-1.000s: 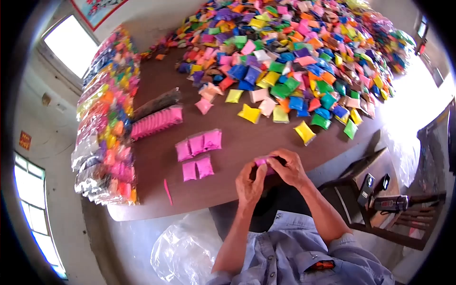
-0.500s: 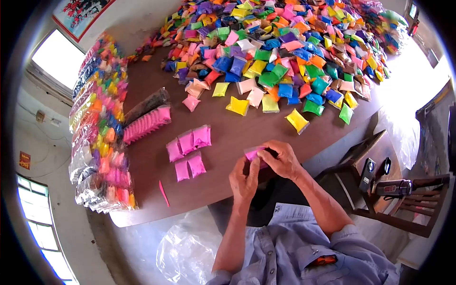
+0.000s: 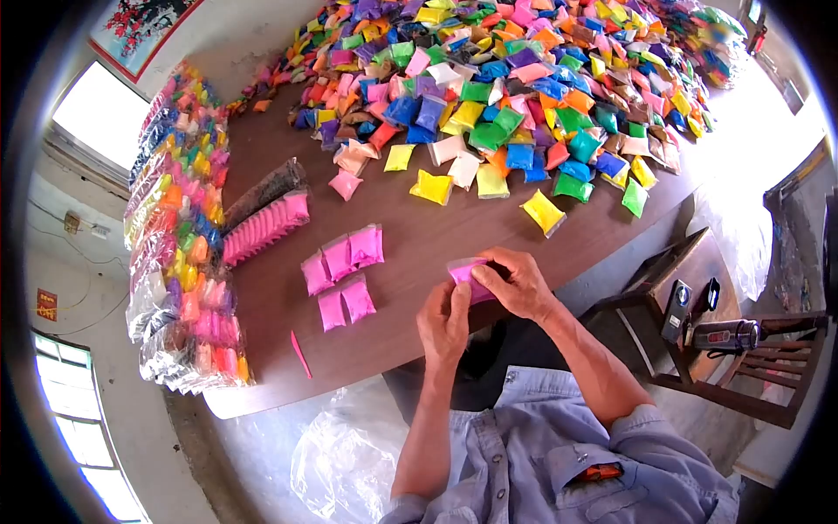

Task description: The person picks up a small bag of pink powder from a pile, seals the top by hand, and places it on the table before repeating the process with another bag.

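Note:
A small clear packet with pink filling (image 3: 470,274) is held over the table's near edge. My right hand (image 3: 522,286) pinches it from the right, thumb on top. My left hand (image 3: 443,321) grips its lower left side with thumb and fingers. To the left lie several matching pink packets (image 3: 339,255) in a short row, with a pair of pink packets (image 3: 344,304) just below. A thin pink plastic tool (image 3: 300,354) lies near the left front of the table.
A big heap of multicoloured packets (image 3: 489,113) covers the table's far side. Stacked bundles (image 3: 188,236) line the left edge, beside a row of pink packets (image 3: 266,229) and dark packets (image 3: 266,190). At right stands a wooden stool (image 3: 690,297) holding a flask (image 3: 726,335).
My fingers have shifted on the pink packet, so more of it shows now. The whole view has moved slightly; the packets on the table lie as before.

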Demonstrator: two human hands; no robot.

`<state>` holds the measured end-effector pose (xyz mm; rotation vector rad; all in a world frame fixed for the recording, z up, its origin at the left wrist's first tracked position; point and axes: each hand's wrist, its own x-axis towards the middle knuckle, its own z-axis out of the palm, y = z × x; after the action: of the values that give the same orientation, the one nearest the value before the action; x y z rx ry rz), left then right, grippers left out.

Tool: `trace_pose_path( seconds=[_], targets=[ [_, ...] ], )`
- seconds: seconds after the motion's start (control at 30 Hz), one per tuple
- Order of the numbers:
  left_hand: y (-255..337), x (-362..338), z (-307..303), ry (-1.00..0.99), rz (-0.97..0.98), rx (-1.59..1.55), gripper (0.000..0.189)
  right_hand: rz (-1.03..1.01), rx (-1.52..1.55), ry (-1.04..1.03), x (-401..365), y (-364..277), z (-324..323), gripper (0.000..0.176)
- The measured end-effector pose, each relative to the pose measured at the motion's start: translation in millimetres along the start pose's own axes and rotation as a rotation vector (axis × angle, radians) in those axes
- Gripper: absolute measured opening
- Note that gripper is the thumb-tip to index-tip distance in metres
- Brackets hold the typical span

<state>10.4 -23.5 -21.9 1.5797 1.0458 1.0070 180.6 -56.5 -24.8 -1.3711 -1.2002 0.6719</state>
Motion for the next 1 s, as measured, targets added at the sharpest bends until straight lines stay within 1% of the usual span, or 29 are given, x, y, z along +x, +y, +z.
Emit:
trace_pose_path(
  seconds=[0.03,0.07,0.13,0.3,0.47,0.5,0.57,0.63,0.67,0.7,0.77,0.9,0.97,1.0],
  targets=[
    [3.0,0.0,0.6,0.011,-0.050,-0.088,0.027,-0.016,0.002,-0.018,0.1,1.9,-0.1,0.025],
    [5.7,1.1,-0.1,0.010,-0.051,-0.087,0.027,-0.032,0.003,-0.036,-0.1,3.0,-0.2,0.024],
    [9.6,3.5,-2.6,0.021,0.000,0.023,0.029,-0.022,0.012,-0.045,-0.6,0.7,0.3,0.024],
    [-4.6,1.1,-3.6,0.041,-0.003,0.001,0.029,-0.024,0.026,-0.044,-1.5,-7.6,0.0,0.024],
    [2.2,0.1,-0.3,0.074,-0.071,-0.067,0.027,-0.003,-0.132,-0.135,0.4,-5.8,-7.0,0.025],
    [4.4,-0.2,2.8,0.065,-0.068,-0.106,0.026,-0.009,-0.132,-0.136,1.4,-7.2,-5.9,0.025],
    [4.8,0.1,2.0,0.060,-0.062,-0.142,0.024,-0.004,-0.050,-0.025,-0.9,-11.4,-1.4,0.025],
    [4.8,1.2,-0.6,-0.045,0.091,0.096,0.025,-0.024,-0.046,-0.007,-0.4,-10.5,-0.1,0.025],
    [5.9,1.5,-0.8,-0.039,0.104,0.113,0.024,-0.039,-0.044,0.014,0.1,-10.1,-0.1,0.025],
    [4.8,2.0,-0.5,-0.038,0.105,0.113,0.024,-0.042,-0.044,0.013,0.1,-10.3,0.1,0.025],
    [1.3,1.3,-0.2,-0.008,0.018,0.025,0.023,-0.061,-0.076,-0.021,-0.7,-10.9,0.9,0.026],
    [3.7,1.6,-2.4,-0.015,-0.008,0.018,0.022,-0.058,-0.104,-0.040,-1.8,-10.8,0.8,0.025],
    [-1.4,2.0,-2.0,-0.049,-0.003,0.038,0.032,-0.043,-0.101,-0.019,-2.2,-11.1,0.6,0.024],
    [0.5,2.1,-1.0,-0.048,-0.002,0.038,0.032,-0.044,-0.101,-0.019,-2.5,-9.4,1.9,0.024]
  ],
)
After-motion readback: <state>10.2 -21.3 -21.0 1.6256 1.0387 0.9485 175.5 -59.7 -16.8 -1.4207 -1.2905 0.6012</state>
